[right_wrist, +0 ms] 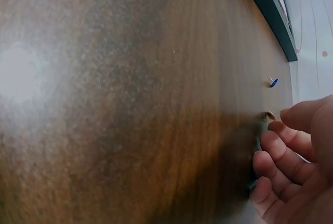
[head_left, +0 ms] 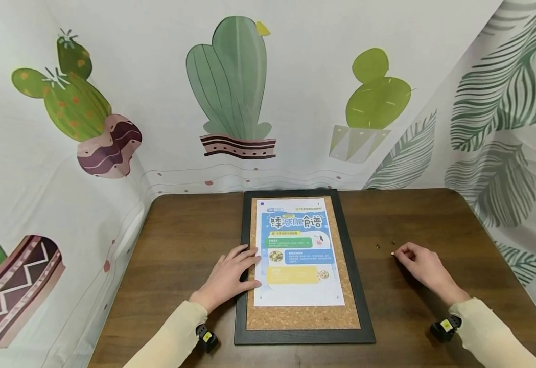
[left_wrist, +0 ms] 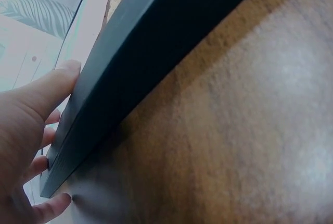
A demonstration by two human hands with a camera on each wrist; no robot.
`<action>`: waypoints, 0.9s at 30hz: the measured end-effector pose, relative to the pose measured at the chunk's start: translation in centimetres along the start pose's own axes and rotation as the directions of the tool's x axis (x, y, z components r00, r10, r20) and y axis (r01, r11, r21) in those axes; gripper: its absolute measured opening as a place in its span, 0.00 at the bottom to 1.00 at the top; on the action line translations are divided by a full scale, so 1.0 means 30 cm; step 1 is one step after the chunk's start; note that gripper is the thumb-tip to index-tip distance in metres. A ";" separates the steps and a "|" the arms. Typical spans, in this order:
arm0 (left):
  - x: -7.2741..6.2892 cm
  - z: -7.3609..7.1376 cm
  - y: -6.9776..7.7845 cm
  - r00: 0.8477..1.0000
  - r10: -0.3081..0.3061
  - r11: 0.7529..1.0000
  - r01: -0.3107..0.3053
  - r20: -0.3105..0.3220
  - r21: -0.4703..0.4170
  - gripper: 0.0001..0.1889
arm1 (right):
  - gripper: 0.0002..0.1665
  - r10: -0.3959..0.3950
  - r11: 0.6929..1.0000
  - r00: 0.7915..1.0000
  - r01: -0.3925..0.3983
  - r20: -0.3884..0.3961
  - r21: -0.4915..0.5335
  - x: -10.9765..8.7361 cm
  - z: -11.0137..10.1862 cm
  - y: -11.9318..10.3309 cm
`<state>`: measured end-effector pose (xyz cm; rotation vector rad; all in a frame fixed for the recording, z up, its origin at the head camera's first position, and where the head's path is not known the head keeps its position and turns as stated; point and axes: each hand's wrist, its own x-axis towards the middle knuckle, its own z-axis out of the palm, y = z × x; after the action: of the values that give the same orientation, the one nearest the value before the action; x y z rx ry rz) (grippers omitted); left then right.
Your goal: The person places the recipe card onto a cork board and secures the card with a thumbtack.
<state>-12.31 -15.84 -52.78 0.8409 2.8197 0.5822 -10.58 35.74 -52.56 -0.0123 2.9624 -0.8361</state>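
Note:
A cork board [head_left: 302, 319] in a black frame lies on the table, with a printed sheet [head_left: 295, 299] on it. A small purple round head [head_left: 262, 204] shows at the sheet's upper left corner. My left hand [head_left: 231, 273] rests across the frame's left side, fingers spread, with fingertips and thumb at the sheet's edge. To the right of the board my right hand [head_left: 419, 263] is low over the table, fingers curled, thumb and forefinger pinching a small copper-coloured thumbtack [right_wrist: 269, 115] at their tips. A blue-headed thumbtack [right_wrist: 273, 83] lies nearby, its pin sticking up.
Two small thumbtacks, a nearer one [head_left: 378, 246] and a farther one [head_left: 393, 242], lie beside the right hand on the brown wooden table [head_left: 180, 230]. A white cloth [head_left: 304, 102] printed with cacti and leaves hangs behind and around the table.

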 end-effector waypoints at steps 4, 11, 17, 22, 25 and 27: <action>-0.005 0.003 0.001 1.000 -0.011 1.000 0.011 0.016 0.000 0.37 | 0.14 0.017 1.000 1.000 -0.017 -0.003 0.000 0.001 0.008 0.003; -0.007 0.003 0.004 1.000 -0.011 1.000 0.011 0.008 -0.017 0.36 | 0.09 0.004 1.000 0.999 -0.005 -0.032 -0.011 0.007 0.016 -0.003; -0.007 0.002 0.003 1.000 -0.012 1.000 0.012 0.014 -0.014 0.37 | 0.08 0.007 1.000 1.000 -0.008 -0.025 -0.015 0.015 0.013 -0.003; -0.004 -0.001 0.001 1.000 -0.014 1.000 0.014 0.012 -0.013 0.37 | 0.07 0.002 1.000 1.000 -0.003 -0.016 -0.020 0.024 0.007 0.000; -0.001 -0.003 0.001 1.000 -0.013 1.000 0.014 0.012 -0.010 0.37 | 0.07 0.003 1.000 1.000 -0.003 -0.022 -0.017 0.027 0.003 0.001; 0.000 -0.005 0.001 1.000 -0.015 1.000 0.015 0.013 -0.009 0.36 | 0.07 0.002 1.000 1.000 -0.003 -0.023 -0.014 0.028 0.001 0.002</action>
<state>-12.32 -15.86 -52.62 0.8179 2.8073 0.5849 -11.40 35.75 -52.66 0.0006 2.9891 -0.8210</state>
